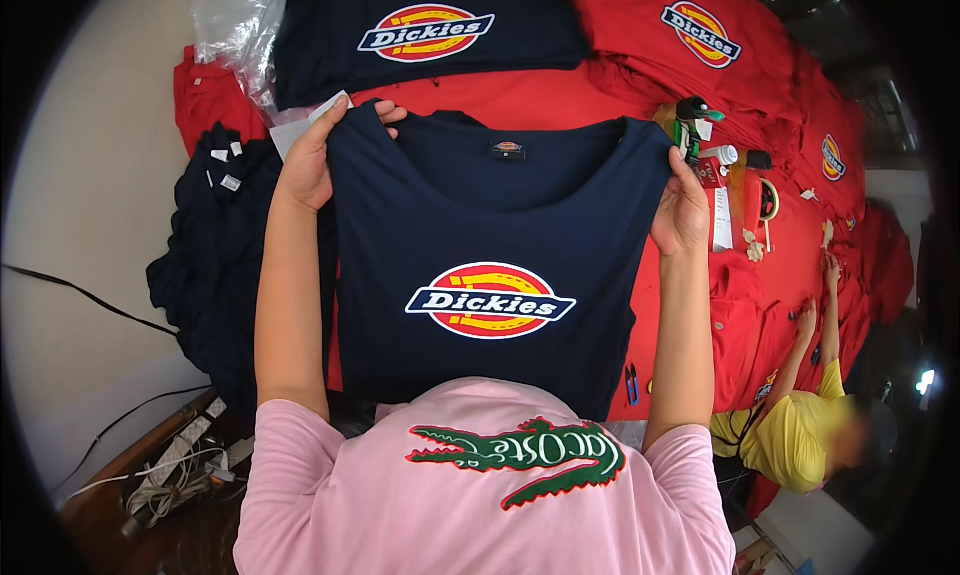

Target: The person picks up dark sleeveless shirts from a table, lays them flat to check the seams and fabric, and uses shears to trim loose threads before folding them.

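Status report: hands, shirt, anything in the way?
Left hand and right hand grip navy T-shirt by shoulders, spread flat. Nothing between hands.

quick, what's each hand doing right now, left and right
Left hand: closed on the left shoulder of the navy T-shirt, holding it up.
Right hand: closed on the same shirt's right shoulder.

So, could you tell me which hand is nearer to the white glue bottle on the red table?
Right. The right hand grips the navy shirt just beside the bottle; the left hand holds the far shoulder.
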`<action>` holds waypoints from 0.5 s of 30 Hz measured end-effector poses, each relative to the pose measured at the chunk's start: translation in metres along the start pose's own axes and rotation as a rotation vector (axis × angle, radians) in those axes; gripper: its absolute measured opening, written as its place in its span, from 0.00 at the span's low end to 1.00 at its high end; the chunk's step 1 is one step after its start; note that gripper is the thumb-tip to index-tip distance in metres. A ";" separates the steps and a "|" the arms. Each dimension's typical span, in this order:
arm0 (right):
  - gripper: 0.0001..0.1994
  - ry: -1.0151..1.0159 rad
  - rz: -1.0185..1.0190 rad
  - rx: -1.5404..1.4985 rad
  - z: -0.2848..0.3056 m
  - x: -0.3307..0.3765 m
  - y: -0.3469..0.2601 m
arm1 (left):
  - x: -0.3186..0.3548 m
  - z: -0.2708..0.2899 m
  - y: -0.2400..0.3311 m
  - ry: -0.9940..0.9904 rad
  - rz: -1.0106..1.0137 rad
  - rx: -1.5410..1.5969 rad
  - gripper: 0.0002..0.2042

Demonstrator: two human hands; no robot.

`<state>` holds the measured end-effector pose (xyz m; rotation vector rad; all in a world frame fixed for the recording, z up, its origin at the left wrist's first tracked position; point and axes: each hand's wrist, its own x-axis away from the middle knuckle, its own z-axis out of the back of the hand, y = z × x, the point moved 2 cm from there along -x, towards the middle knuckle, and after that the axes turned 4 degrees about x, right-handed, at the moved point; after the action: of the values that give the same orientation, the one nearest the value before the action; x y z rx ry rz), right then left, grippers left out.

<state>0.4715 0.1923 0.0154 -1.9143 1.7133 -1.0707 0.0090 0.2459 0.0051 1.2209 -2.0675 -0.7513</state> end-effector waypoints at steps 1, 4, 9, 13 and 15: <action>0.13 0.017 0.008 0.031 0.001 -0.005 0.004 | -0.001 0.004 -0.002 0.026 -0.004 -0.016 0.28; 0.13 0.015 -0.024 0.022 0.015 -0.025 0.017 | -0.009 0.009 -0.011 0.095 -0.003 -0.055 0.26; 0.13 0.093 -0.116 0.112 0.047 -0.063 0.051 | -0.026 0.018 -0.030 0.183 0.058 -0.170 0.23; 0.14 0.142 -0.053 0.393 0.055 -0.082 0.078 | -0.041 0.040 -0.053 0.233 0.060 -0.336 0.20; 0.16 0.113 -0.022 0.504 0.051 -0.078 0.086 | -0.039 0.048 -0.065 0.270 0.047 -0.345 0.20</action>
<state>0.4516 0.2378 -0.1009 -1.5775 1.3093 -1.4755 0.0238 0.2620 -0.0823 1.0147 -1.6606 -0.8310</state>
